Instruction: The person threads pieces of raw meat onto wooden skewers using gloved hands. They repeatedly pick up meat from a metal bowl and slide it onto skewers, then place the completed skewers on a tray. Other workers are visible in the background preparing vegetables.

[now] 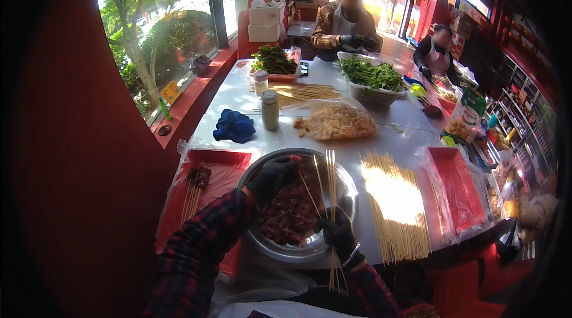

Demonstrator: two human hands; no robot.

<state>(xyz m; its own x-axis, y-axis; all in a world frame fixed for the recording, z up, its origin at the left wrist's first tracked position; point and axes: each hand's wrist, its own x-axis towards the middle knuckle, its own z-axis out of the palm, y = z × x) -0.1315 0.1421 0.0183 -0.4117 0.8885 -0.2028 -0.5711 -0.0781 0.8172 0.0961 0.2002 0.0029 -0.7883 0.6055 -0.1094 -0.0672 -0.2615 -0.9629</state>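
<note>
Over a steel bowl of raw red meat chunks, my black-gloved left hand holds a piece of meat at the bowl's far side. My right hand, gloved too, grips several thin wooden skewers at the bowl's right edge. One of them slants up to the meat at my left fingers; whether its tip has pierced the meat cannot be told. Left of the bowl, loaded meat skewers lie in a plastic-lined red tray. A pile of bare skewers lies to the right.
An empty lined red tray stands far right. Beyond the bowl are a blue cloth, a shaker jar, a bag of tofu-like cubes and a basket of greens. Two people work farther off.
</note>
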